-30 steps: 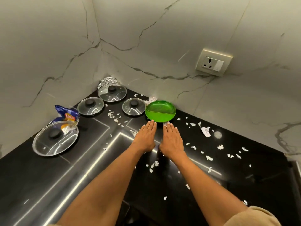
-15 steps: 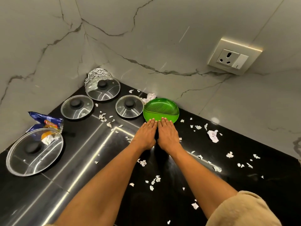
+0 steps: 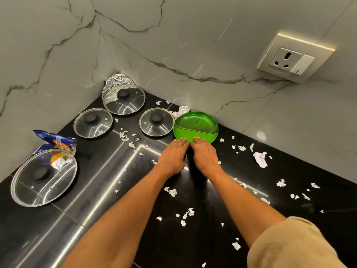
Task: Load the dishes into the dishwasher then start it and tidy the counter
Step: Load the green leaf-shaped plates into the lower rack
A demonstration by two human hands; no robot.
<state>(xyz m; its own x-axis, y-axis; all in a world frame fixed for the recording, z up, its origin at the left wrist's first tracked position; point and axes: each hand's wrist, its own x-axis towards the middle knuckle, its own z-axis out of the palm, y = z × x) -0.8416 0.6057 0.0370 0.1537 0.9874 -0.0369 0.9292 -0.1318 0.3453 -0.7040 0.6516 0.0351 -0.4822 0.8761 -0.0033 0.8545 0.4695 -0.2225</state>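
Head view: both hands at near rim of green plate [image 3: 196,124] on black surface [image 3: 108,171]
L hand [image 3: 172,155] & R hand [image 3: 205,155] lie side by side, palms down, fingers straight, tips touching plate's near edge; neither grip closed round anything. Plate sits near back wall, just R of small glass lid [image 3: 156,121], crumpled paper [image 3: 181,110] behind it. 3 more glass lids: one by corner [image 3: 123,98] w/ foil wad [image 3: 117,80] behind, one to its L [image 3: 93,122], big one at far L [image 3: 44,176] partly over a chip bag [image 3: 56,141]. White paper scraps [image 3: 188,212] strewn all over surface, larger scrap [image 3: 260,159] to R. Wall socket [image 3: 291,59] upper R. Beige sleeve [image 3: 289,246] on R arm
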